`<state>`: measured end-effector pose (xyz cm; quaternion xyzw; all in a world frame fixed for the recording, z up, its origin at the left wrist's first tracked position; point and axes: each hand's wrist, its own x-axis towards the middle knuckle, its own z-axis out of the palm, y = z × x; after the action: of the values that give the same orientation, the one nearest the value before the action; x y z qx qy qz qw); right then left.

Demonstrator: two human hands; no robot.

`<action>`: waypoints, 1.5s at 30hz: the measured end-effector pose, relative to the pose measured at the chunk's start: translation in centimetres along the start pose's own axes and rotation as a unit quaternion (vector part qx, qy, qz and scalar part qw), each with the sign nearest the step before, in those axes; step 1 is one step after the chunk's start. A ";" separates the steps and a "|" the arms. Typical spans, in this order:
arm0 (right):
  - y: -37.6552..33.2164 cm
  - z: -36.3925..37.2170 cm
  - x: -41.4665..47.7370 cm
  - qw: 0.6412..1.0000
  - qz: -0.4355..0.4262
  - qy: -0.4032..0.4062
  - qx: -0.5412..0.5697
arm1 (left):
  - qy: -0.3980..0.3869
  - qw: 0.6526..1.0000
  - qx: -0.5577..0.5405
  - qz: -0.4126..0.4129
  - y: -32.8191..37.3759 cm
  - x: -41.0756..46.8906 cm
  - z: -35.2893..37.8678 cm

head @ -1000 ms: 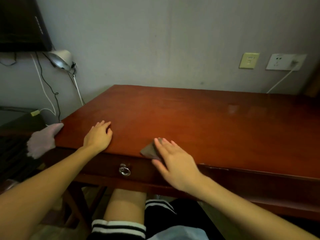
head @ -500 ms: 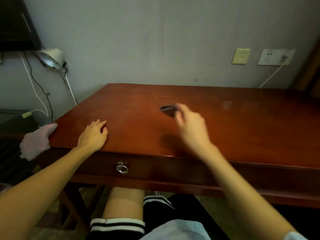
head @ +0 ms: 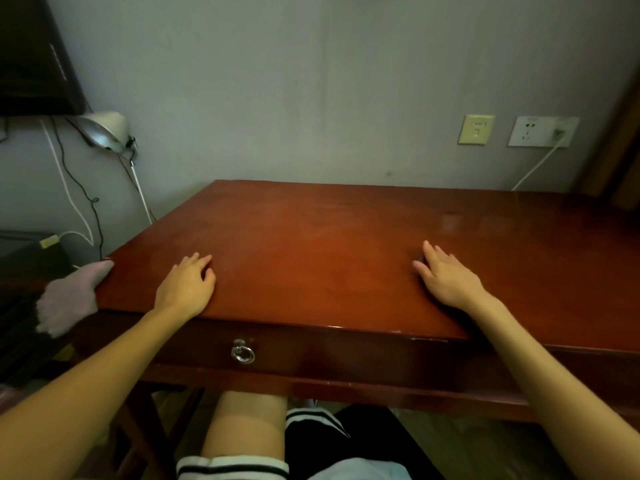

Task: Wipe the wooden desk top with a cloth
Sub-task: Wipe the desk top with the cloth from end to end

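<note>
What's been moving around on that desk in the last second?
The right hand swept the dark cloth from the near edge of the desk out to its middle, then rightward and nearer; the cloth is now almost hidden under it. The left hand stayed flat on the desk.

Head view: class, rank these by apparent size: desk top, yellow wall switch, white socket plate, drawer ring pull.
1. desk top
2. white socket plate
3. yellow wall switch
4. drawer ring pull, smallest despite being nearest the camera.
</note>
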<state>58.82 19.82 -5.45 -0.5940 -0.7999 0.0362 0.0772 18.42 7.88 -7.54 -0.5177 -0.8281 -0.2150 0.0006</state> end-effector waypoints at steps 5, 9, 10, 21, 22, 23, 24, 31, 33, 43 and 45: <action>-9.1 1.6 -2.1 0.989 -0.143 -0.019 0.022 | 0.003 1.000 -0.001 0.000 0.0 -0.1 -0.1; -19.2 3.0 -4.3 0.954 -0.298 -0.026 0.027 | -0.002 1.000 0.007 0.004 0.1 0.1 -0.2; -21.2 3.3 -4.5 0.940 -0.339 -0.031 0.017 | 0.004 1.000 0.012 0.004 0.0 0.2 -0.4; -16.4 2.7 1.0 0.947 -0.315 -0.056 0.019 | -0.019 0.999 0.040 0.018 -0.4 5.1 -0.7; -14.3 2.5 2.5 0.959 -0.280 -0.046 0.011 | -0.032 0.998 0.043 0.020 -0.4 5.7 -0.5; -12.1 2.4 4.2 0.970 -0.239 -0.035 0.008 | -0.042 0.998 0.052 0.022 -0.5 6.4 -0.3; -9.8 2.4 6.0 0.980 -0.195 -0.027 0.005 | -0.050 0.996 0.065 0.023 -0.7 6.9 -0.1; 0.5 1.1 18.9 0.994 0.105 -0.025 -0.008 | -0.063 0.992 0.110 0.005 -1.8 7.7 1.1; -1.7 1.4 20.7 0.993 0.118 -0.028 -0.010 | -0.056 0.993 0.102 0.004 -1.8 7.7 1.0; -28.5 5.9 9.1 0.946 -0.318 -0.052 0.018 | 0.036 0.998 -0.039 -0.046 -2.3 6.6 -1.8; -31.3 6.2 4.8 0.915 -0.399 -0.055 0.035 | 0.068 0.995 -0.049 -0.061 -3.4 6.4 -3.4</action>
<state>26.81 15.51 -6.43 -0.2192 -0.9717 0.0634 0.0619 11.79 10.91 -4.18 -0.4494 -0.8447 -0.2902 0.0186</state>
